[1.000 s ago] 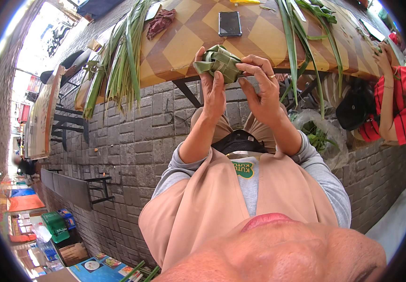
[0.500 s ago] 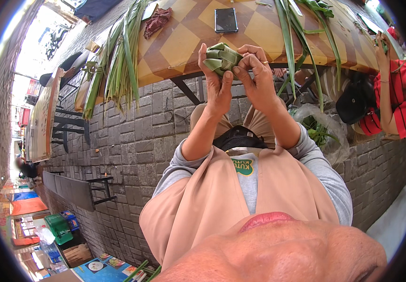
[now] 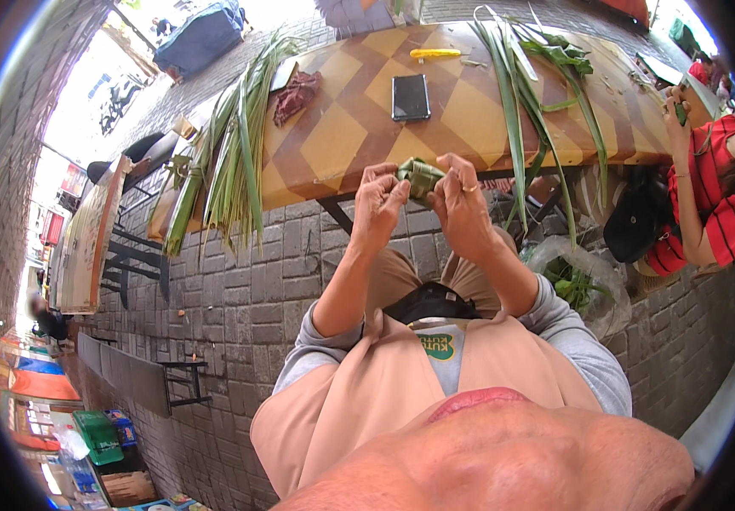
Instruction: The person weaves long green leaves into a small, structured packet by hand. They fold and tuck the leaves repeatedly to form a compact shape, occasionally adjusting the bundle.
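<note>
A small green woven palm-leaf pouch [image 3: 419, 178] is held up in front of me, just off the near edge of the table. My left hand [image 3: 376, 209] pinches its left side between thumb and fingers. On its right side, my right hand [image 3: 468, 213] grips it with bent fingers; a ring shows on one of them. The fingers cover both ends of the pouch, and its underside is hidden. Closest on the patterned table [image 3: 342, 149] lies a dark phone [image 3: 411, 97], beyond the pouch. A yellow cutter knife [image 3: 435, 54] rests farther back.
Long palm leaves [image 3: 235, 157] hang over the table's left end, beside a crumpled maroon cloth [image 3: 297, 98]. More leaf strips [image 3: 514, 111] drape over the right side. Below them stands a clear plastic bag [image 3: 610, 302] with greenery. A person in red [image 3: 716, 192] sits at right.
My hands and the pouch sit lower in the picture, and the pouch is turned, with my left fingers now bent onto it. The view has tilted up, bringing the cutter knife into sight.
</note>
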Demonstrator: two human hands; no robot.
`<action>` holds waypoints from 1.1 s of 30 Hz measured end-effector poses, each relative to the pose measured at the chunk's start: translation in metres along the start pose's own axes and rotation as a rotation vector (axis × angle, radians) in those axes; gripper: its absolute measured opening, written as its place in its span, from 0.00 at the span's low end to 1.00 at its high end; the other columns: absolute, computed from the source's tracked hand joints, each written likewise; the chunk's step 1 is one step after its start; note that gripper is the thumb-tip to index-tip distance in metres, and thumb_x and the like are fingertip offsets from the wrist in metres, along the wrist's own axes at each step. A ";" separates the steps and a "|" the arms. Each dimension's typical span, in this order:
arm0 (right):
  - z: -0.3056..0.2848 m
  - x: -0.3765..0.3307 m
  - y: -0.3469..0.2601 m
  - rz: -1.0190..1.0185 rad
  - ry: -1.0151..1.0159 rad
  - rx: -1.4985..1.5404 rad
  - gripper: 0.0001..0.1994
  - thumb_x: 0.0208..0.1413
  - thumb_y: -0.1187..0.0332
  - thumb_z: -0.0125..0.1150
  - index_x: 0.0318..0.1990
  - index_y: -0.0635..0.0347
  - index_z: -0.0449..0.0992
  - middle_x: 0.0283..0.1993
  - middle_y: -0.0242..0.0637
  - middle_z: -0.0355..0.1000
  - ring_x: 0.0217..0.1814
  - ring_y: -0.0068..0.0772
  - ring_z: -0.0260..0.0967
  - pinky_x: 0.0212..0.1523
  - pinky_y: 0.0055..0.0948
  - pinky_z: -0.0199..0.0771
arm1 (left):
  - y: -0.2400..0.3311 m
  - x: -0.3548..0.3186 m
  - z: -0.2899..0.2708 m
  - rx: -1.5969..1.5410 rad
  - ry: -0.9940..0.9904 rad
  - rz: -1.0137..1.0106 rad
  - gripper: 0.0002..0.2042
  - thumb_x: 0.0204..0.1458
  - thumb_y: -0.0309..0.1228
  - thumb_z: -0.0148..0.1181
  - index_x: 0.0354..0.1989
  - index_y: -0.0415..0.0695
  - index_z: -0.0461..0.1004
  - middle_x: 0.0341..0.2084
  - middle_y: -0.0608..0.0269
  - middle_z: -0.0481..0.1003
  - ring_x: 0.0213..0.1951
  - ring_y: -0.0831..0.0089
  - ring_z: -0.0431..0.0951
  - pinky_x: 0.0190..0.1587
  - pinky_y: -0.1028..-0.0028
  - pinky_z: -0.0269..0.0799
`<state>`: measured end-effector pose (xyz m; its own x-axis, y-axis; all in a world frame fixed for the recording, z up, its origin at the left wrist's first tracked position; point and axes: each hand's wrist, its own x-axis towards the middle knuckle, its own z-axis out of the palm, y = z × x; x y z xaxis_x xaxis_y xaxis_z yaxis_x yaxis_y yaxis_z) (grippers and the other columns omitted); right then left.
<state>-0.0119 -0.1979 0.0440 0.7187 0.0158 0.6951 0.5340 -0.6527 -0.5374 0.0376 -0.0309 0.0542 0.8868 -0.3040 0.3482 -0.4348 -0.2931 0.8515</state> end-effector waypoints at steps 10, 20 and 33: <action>-0.015 -0.013 0.014 0.116 -0.134 0.086 0.08 0.49 0.80 0.60 0.35 0.69 0.67 0.56 0.50 0.56 0.51 0.49 0.61 0.51 0.38 0.63 | 0.000 -0.011 0.021 0.185 -0.062 0.238 0.06 0.49 0.20 0.56 0.33 0.37 0.66 0.52 0.43 0.60 0.53 0.50 0.66 0.53 0.62 0.64; -0.018 -0.020 0.010 0.157 -0.225 0.186 0.05 0.49 0.78 0.60 0.29 0.66 0.68 0.56 0.49 0.56 0.47 0.44 0.63 0.49 0.38 0.63 | 0.013 -0.010 0.004 0.207 -0.242 0.207 0.07 0.49 0.20 0.58 0.34 0.38 0.65 0.56 0.47 0.57 0.54 0.50 0.66 0.54 0.60 0.64; -0.009 -0.032 -0.006 0.179 -0.205 0.285 0.06 0.48 0.80 0.59 0.28 0.66 0.67 0.53 0.53 0.58 0.54 0.50 0.58 0.51 0.40 0.61 | -0.006 -0.006 0.013 -0.145 -0.147 0.075 0.04 0.47 0.22 0.57 0.29 0.38 0.68 0.52 0.51 0.63 0.55 0.59 0.64 0.58 0.66 0.57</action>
<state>-0.0420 -0.2012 0.0289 0.8701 0.0909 0.4844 0.4741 -0.4226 -0.7724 0.0334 -0.0394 0.0417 0.8157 -0.4520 0.3611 -0.4625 -0.1344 0.8764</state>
